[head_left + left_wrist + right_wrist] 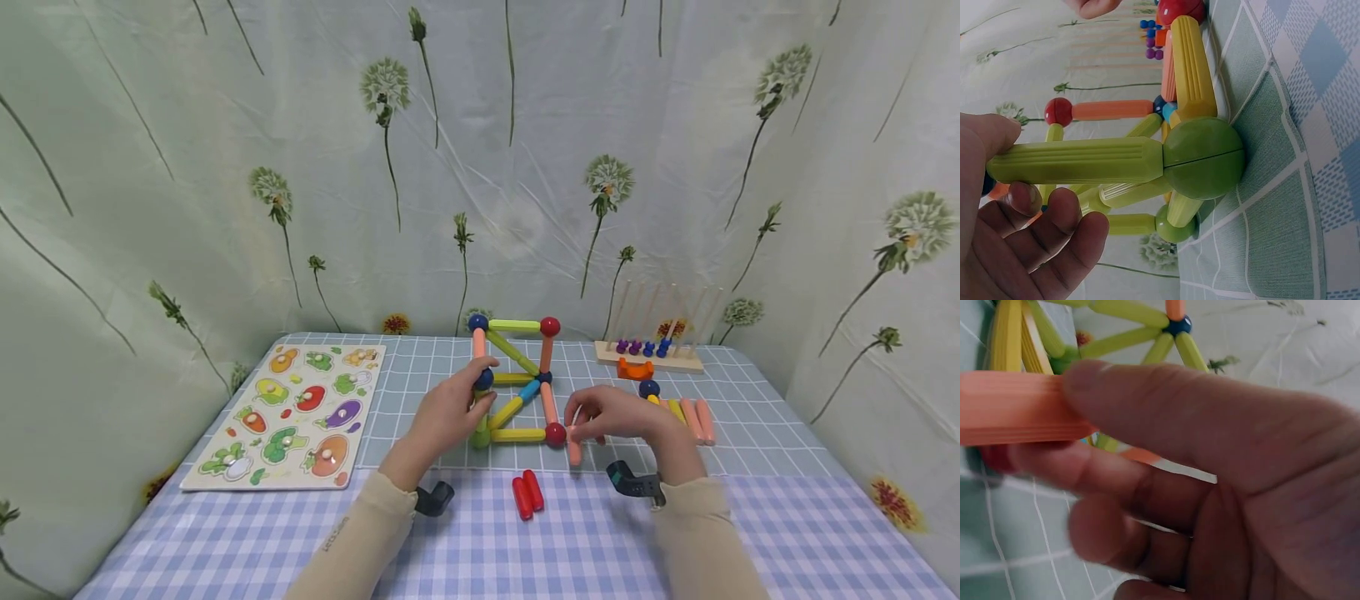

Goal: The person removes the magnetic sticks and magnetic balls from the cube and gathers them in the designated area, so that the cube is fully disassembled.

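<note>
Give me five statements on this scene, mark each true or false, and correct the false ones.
1. The right hand pinches an orange stick. True.
2. The left hand holds a red ball. False: the left hand pinches a green stick.
3. Two red sticks lie on the checked cloth. True.
4. The puzzle board lies right of the stick frame. False: the puzzle board lies left of the stick frame.
5. The bead rack holds purple beads and blue beads. True.

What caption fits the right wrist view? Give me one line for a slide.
Right hand pinching a ribbed salmon rod, a multicoloured rod-and-ball frame behind.
</note>
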Tool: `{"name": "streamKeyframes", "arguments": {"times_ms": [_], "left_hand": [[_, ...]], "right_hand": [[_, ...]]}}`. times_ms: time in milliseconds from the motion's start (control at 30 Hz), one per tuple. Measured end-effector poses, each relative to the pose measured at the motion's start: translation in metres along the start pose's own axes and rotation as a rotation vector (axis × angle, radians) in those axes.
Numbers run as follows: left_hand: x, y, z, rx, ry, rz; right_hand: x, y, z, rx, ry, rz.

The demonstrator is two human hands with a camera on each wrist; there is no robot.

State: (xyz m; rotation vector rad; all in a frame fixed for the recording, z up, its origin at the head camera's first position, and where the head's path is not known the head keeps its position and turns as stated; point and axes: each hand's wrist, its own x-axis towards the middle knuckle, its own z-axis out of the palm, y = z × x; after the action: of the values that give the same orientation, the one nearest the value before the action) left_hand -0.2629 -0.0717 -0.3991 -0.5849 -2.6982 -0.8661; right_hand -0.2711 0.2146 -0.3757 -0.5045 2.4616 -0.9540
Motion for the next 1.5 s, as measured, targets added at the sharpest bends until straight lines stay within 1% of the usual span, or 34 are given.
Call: {"name": "streamKeyframes", "arguments": {"times_ms": [167, 300, 433, 633, 833, 900, 1000, 1100, 1267, 1400, 1500], "left_hand": [[0.000, 0.001, -0.001, 0.011, -0.008, -0.003], [0.000, 0.001, -0.002, 0.013, -0.011, -0.008], [0.000, 0.001, -0.001, 0.014, -0.012, -0.007], [0.000, 0.002, -0.002, -0.002, -0.013, -0.012], [0.000, 0.002, -0.002, -0.014, -0.016, -0.012], [0.000, 0.002, -0.002, -0.014, -0.016, -0.012], [0.000, 0.002, -0.002, -0.009, -0.014, -0.014], [0.000, 0.002, -0.001, -0.008, -0.012, -0.012], [0.000, 0.001, -0.001, 0.006, -0.001, 0.002], [-0.001, -0.002, 0.001, 0.024, 0.014, -0.001], [-0.003, -0.007, 0.003, 0.001, 0.026, -0.013]], "right_hand": [[0.007, -0.011, 0.013, -0.034, -0.080, 0.000], [0.012, -0.019, 0.024, -0.061, -0.122, 0.001], [0.015, -0.023, 0.032, -0.098, -0.130, 0.000], [0.020, -0.026, 0.040, -0.101, -0.145, -0.001], [0.026, -0.028, 0.044, -0.113, -0.150, 0.041], [0.027, -0.029, 0.045, -0.121, -0.139, 0.048], [0.027, -0.028, 0.044, -0.131, -0.102, 0.055], [0.026, -0.026, 0.041, -0.105, -0.059, 0.052], [0.025, -0.022, 0.036, -0.097, 0.001, 0.007], [0.025, -0.020, 0.032, -0.116, 0.059, 0.005], [0.025, -0.018, 0.030, -0.129, 0.076, 0.020]]}}
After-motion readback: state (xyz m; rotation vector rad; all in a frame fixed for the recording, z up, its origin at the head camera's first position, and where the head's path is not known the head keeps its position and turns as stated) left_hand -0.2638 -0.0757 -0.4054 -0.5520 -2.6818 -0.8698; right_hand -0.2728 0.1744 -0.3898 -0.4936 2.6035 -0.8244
